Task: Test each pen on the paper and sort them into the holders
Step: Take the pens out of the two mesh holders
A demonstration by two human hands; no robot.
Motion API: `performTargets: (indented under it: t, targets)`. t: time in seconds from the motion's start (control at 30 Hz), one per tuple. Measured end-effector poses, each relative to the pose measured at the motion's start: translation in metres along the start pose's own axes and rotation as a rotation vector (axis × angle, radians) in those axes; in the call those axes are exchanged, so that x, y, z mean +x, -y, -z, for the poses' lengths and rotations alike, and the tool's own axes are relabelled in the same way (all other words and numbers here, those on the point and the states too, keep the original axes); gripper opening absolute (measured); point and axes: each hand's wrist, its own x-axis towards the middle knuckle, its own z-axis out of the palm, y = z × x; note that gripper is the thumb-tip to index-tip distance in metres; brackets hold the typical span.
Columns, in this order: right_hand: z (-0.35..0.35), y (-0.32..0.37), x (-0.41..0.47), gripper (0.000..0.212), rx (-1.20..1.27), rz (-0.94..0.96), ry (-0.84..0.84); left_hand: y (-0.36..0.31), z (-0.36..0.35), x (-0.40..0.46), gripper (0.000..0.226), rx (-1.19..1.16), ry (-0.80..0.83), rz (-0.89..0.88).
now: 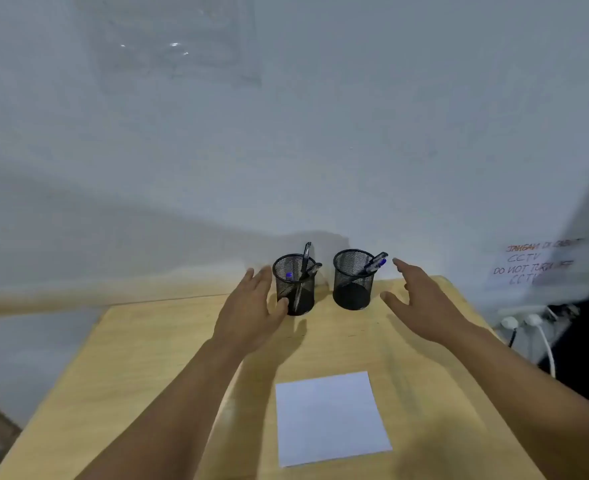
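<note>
Two black mesh pen holders stand at the far edge of the wooden table. The left holder (294,287) has pens (306,255) sticking up, one with a blue cap low inside. The right holder (353,280) has pens (376,264) leaning to the right. My left hand (251,306) is open beside the left holder, thumb touching its lower side. My right hand (417,299) hovers open to the right of the right holder, apart from it. A white sheet of paper (331,417) lies flat near me.
The wooden table (154,358) butts against a pale wall. A handwritten notice (535,265) hangs at right above a power strip with white plugs and a cable (528,322). A wooden ledge (78,299) runs along the wall at left.
</note>
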Motion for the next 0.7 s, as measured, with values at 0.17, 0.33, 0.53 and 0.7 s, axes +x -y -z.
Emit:
performTargets:
  t: [0.17,0.33,0.53,0.7]
  targets:
    - [-0.007,-0.002,0.028,0.077,0.058,-0.043,-0.002,-0.006,-0.014,0.030,0.074,0.067,0.043,-0.027]
    - [-0.017,-0.001,0.048,0.080,0.047,-0.059,-0.057,-0.015,-0.028,0.052,0.075,0.136,0.053,-0.076]
    - [-0.024,-0.003,0.064,0.078,0.021,-0.017,-0.092,-0.024,-0.043,0.073,0.069,0.161,-0.042,-0.059]
    - [-0.026,0.000,0.068,0.062,-0.044,0.042,-0.164,-0.030,-0.056,0.086,0.065,0.218,-0.133,-0.073]
